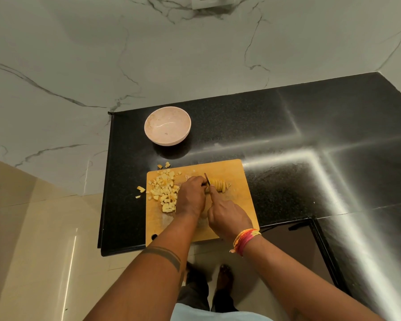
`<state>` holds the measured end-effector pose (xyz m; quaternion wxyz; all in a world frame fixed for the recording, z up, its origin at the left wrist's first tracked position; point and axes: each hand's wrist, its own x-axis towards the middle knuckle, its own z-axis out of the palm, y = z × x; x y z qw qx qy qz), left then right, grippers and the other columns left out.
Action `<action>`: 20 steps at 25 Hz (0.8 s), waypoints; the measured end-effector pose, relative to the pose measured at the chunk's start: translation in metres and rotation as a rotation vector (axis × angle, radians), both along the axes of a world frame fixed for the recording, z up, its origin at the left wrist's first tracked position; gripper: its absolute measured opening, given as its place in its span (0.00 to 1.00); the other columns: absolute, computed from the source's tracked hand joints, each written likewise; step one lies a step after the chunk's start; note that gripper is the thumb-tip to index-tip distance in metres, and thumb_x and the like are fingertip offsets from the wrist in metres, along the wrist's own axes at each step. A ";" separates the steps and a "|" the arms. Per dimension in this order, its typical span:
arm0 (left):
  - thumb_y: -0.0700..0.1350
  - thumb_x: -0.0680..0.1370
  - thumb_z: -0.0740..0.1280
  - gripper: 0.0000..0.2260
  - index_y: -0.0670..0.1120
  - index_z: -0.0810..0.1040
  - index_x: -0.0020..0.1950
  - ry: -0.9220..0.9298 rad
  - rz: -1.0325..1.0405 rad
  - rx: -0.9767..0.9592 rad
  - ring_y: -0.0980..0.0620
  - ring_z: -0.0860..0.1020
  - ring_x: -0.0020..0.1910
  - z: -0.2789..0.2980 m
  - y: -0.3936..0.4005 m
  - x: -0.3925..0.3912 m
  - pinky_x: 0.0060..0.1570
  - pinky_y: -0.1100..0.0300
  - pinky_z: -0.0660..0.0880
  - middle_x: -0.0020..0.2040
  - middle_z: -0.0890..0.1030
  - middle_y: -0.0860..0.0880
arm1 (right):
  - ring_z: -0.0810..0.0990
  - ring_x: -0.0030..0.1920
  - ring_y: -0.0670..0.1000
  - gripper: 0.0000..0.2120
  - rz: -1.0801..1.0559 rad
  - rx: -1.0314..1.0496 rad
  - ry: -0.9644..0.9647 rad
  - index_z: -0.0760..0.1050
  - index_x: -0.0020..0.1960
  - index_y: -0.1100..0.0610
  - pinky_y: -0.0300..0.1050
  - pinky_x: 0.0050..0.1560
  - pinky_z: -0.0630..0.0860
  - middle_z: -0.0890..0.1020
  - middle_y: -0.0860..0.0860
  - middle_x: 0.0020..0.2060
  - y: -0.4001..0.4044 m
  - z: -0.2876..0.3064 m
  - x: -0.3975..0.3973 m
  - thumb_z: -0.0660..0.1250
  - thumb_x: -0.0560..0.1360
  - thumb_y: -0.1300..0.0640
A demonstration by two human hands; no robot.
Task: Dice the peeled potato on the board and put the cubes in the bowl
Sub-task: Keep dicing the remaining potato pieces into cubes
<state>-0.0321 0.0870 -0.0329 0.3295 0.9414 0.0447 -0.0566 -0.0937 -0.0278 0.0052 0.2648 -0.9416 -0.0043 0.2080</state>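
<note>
1. The left hand (191,195) lies knuckles-up on the board (236,205), fingers curled down over the near end of the potato (219,185), holding it in place.
2. The right hand (227,218) is closed round the handle of a knife (207,179), forefinger stretched along the top; the handle itself is hidden in the fist.
3. The blade stands just at the left hand's fingertips, between them and the sliced part of the potato.
4. The potato's slices fan out to the right of the left hand, leaning on one another, well inside the board's edges.
5. A heap of cubes (164,191) sits directly left of the left hand, touching its outer side and reaching to the board's left edge.
6. A few stray cubes (141,189) lie off the board on the desk (310,140), left of the heap and beyond the board's far left corner.
7. The bowl (167,126) stands on the desk beyond the left hand, apart from the board; no cubes show in it.
8. Right of the right hand the board shows bare wood to its right edge, and past that the dark desk runs on open.
9. The desk's left edge lies close to the board's left side, with floor below it; the board's near edge overhangs the desk's front edge under the wrists.
10. A thread band (243,239) circles the right wrist.
</note>
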 end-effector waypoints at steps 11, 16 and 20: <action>0.39 0.79 0.69 0.05 0.46 0.83 0.53 0.001 -0.002 -0.011 0.50 0.76 0.47 0.003 0.001 0.003 0.49 0.54 0.77 0.51 0.81 0.48 | 0.77 0.34 0.55 0.34 0.061 -0.099 0.070 0.37 0.83 0.48 0.49 0.34 0.73 0.79 0.54 0.38 -0.011 -0.018 -0.038 0.53 0.83 0.53; 0.40 0.78 0.71 0.07 0.45 0.83 0.56 -0.008 -0.025 0.003 0.49 0.78 0.51 0.003 0.003 0.001 0.52 0.56 0.76 0.54 0.82 0.47 | 0.73 0.29 0.51 0.35 0.032 -0.078 0.056 0.34 0.82 0.47 0.48 0.32 0.70 0.76 0.50 0.32 -0.022 -0.009 -0.059 0.52 0.83 0.54; 0.39 0.78 0.70 0.08 0.46 0.84 0.57 -0.022 -0.018 0.025 0.48 0.80 0.52 0.002 0.005 0.000 0.53 0.56 0.76 0.54 0.83 0.47 | 0.70 0.29 0.50 0.34 -0.009 -0.043 0.011 0.40 0.83 0.47 0.49 0.33 0.66 0.72 0.48 0.31 -0.012 -0.005 -0.029 0.54 0.82 0.54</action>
